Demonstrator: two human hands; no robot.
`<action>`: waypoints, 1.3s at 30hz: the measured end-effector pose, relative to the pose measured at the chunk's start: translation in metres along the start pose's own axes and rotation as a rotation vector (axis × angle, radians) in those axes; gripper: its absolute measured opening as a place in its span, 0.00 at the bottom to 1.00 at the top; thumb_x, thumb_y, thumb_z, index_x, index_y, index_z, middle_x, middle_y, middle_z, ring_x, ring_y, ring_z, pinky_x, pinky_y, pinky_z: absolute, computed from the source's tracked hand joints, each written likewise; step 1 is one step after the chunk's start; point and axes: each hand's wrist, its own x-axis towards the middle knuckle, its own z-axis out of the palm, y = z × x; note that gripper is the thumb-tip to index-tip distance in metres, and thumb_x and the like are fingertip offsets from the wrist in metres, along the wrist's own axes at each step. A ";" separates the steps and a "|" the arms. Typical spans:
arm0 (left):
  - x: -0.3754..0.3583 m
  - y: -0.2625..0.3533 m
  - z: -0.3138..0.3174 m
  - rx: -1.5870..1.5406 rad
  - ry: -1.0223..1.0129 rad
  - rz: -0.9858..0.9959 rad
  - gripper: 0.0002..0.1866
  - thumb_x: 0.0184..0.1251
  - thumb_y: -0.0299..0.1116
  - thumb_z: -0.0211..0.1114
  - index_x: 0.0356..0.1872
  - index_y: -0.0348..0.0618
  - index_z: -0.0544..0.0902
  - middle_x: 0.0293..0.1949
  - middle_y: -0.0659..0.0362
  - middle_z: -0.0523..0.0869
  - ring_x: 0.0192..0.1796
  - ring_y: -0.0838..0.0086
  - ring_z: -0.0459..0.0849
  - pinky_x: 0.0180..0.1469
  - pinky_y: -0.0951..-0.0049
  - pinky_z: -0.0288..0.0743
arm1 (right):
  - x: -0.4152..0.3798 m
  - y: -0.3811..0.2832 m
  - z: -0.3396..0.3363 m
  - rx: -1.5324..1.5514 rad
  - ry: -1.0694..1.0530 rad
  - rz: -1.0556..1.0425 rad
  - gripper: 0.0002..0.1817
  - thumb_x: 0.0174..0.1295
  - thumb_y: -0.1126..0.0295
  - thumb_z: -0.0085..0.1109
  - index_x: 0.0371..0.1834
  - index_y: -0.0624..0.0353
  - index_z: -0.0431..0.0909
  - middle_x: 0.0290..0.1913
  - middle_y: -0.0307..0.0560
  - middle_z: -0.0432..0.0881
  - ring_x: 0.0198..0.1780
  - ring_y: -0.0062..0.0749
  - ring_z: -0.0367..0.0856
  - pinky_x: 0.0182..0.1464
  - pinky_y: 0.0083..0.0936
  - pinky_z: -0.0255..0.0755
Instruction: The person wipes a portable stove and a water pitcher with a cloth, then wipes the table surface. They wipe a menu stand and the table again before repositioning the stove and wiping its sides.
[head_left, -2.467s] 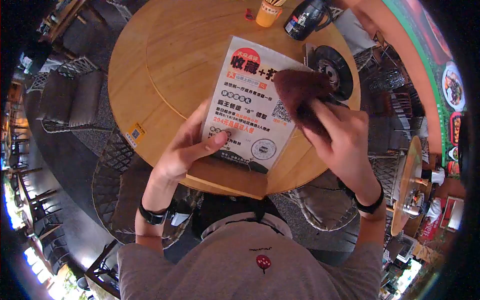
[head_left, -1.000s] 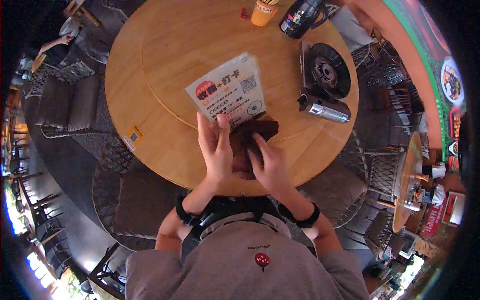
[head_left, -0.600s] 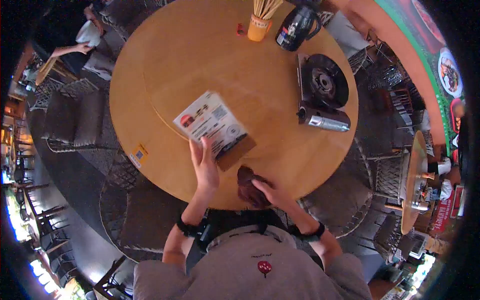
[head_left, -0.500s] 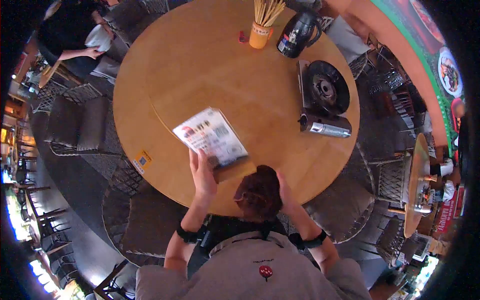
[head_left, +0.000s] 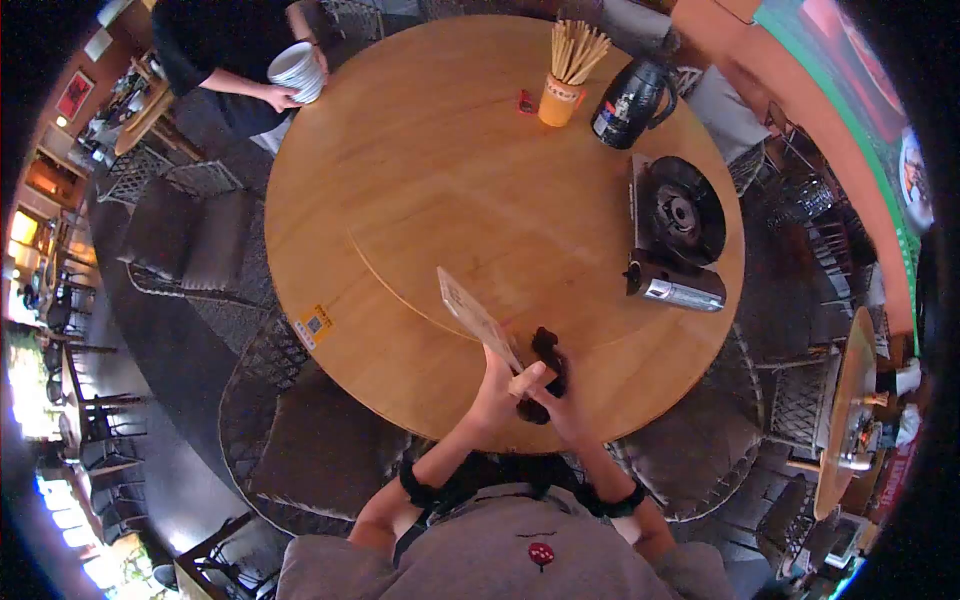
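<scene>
Just in front of me, over the near edge of the round wooden table [head_left: 400,150], my left hand [head_left: 494,388] is closed on a printed sign [head_left: 478,312]. The sign is tilted and seen nearly edge-on, its lower end between my hands. My right hand [head_left: 565,402] is closed against a crumpled dark brown thing that looks like a cloth [head_left: 548,348]. The thumb and fingers of that hand meet the lower end of the sign. Part of the dark cloth is hidden behind my hands.
At the far left edge a person [head_left: 225,60] holds a stack of white bowls [head_left: 296,70]. A chopstick holder [head_left: 561,100], a black thermos jug [head_left: 630,105] and a portable gas stove [head_left: 680,210] stand at the right. A yellow QR sticker [head_left: 315,325] lies at the left edge.
The sign has turned from face-up to nearly edge-on, and my hands have come together. The brown cloth looks bunched smaller. The other person has come up to the table with the bowls.
</scene>
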 end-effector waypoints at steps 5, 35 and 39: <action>0.008 0.003 -0.046 -0.338 -0.211 -0.287 0.46 0.50 0.52 0.63 0.63 0.36 0.51 0.62 0.50 0.59 0.63 0.61 0.59 0.66 0.65 0.45 | -0.002 0.002 -0.027 0.207 -0.300 0.233 0.41 0.46 0.65 0.68 0.61 0.59 0.54 0.56 0.48 0.65 0.57 0.35 0.65 0.60 0.30 0.59; -0.026 0.030 -0.029 -0.363 -0.261 -0.344 0.29 0.59 0.40 0.55 0.57 0.32 0.63 0.53 0.53 0.71 0.56 0.68 0.68 0.59 0.71 0.59 | -0.014 -0.048 -0.004 -0.444 -0.039 -0.355 0.15 0.52 0.70 0.60 0.40 0.66 0.74 0.30 0.51 0.78 0.31 0.35 0.79 0.34 0.25 0.71; -0.021 0.025 -0.021 -0.431 -0.278 -0.154 0.31 0.58 0.42 0.55 0.58 0.32 0.61 0.57 0.50 0.68 0.60 0.66 0.65 0.61 0.68 0.57 | -0.030 -0.056 0.005 -0.361 -0.047 -0.360 0.17 0.49 0.68 0.61 0.41 0.64 0.74 0.34 0.51 0.78 0.33 0.39 0.78 0.35 0.28 0.71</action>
